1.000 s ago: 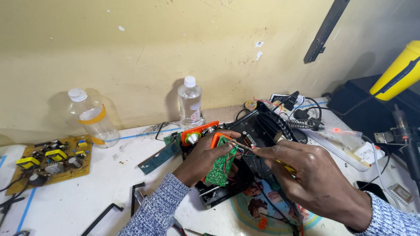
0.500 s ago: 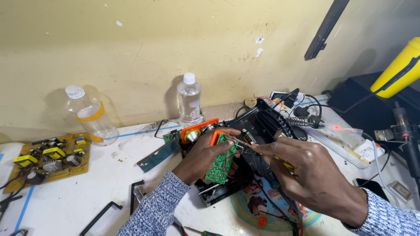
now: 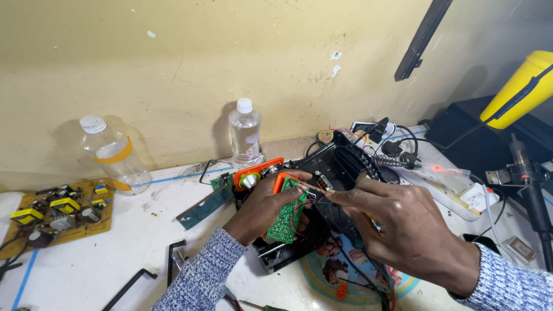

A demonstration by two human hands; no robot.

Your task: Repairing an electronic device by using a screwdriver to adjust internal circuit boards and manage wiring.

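The left hand (image 3: 262,204) is closed around a small green circuit board (image 3: 287,212), holding it tilted over the opened black device casing (image 3: 331,173) at the bench centre. The right hand (image 3: 403,227) pinches a thin probe-like tool (image 3: 308,187), tip at the board's upper edge beside the red and black wires (image 3: 305,203). Judgement: the step is best served by bracing both wrists, keeping the board steady, and touching only the intended joint without straining the wires. A clear plastic bottle (image 3: 245,132) stands behind, well apart.
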